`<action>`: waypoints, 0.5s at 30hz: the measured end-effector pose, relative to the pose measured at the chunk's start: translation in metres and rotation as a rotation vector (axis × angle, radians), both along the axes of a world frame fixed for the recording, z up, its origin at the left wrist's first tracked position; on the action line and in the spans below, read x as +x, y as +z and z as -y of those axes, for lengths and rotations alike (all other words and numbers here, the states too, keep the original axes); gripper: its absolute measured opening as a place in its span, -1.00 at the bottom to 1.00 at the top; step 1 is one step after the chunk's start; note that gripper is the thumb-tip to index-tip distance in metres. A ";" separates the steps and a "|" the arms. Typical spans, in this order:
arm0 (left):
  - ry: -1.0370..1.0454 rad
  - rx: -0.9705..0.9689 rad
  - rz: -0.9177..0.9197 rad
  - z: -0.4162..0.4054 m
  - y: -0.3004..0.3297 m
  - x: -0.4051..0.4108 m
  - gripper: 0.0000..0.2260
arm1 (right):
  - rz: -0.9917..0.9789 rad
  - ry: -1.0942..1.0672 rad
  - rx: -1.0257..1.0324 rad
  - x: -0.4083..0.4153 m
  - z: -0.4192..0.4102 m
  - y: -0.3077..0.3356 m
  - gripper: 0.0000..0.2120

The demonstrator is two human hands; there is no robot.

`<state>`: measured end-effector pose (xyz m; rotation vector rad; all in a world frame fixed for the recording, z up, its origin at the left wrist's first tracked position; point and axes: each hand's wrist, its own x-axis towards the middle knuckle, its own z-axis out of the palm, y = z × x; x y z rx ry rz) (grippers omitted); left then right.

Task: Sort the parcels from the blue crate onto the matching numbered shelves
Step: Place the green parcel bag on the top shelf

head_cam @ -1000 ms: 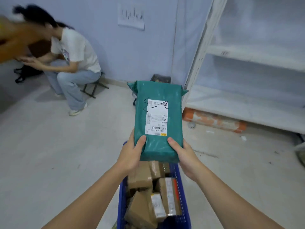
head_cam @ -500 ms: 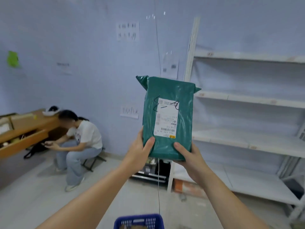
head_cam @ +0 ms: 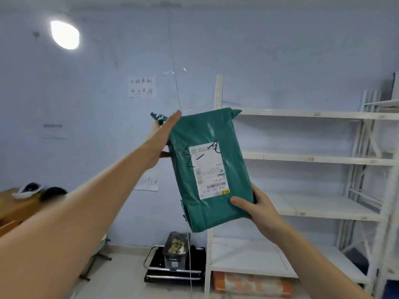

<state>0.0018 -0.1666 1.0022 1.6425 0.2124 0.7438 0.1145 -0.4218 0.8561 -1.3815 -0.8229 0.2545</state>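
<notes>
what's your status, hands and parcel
Left hand gripping top corner of green parcel, right hand shut on bottom corner. Parcel held tilted, label facing camera. White shelves behind, bare.

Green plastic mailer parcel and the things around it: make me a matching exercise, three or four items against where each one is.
Items:
1. green plastic mailer parcel
2. left hand
3. right hand
4. white metal shelf rack

Places:
A. at the parcel's lower right corner
B. standing by the wall, behind the parcel
C. along the parcel's upper left edge
D. held up in the air, tilted

Pairs: 1-D, 2-C, 3-A, 4-B
</notes>
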 end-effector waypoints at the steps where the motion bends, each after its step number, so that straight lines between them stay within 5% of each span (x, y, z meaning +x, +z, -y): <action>1: 0.026 -0.038 0.009 -0.001 0.010 -0.003 0.08 | 0.026 0.004 -0.008 0.000 0.002 0.006 -0.54; 8: 0.084 0.085 -0.048 -0.024 0.025 -0.023 -0.52 | 0.257 -0.007 -0.116 0.009 0.014 0.058 -0.50; 15: 0.130 -0.046 0.048 -0.035 -0.021 -0.021 -0.41 | 0.197 -0.354 0.254 0.015 -0.007 0.117 -0.32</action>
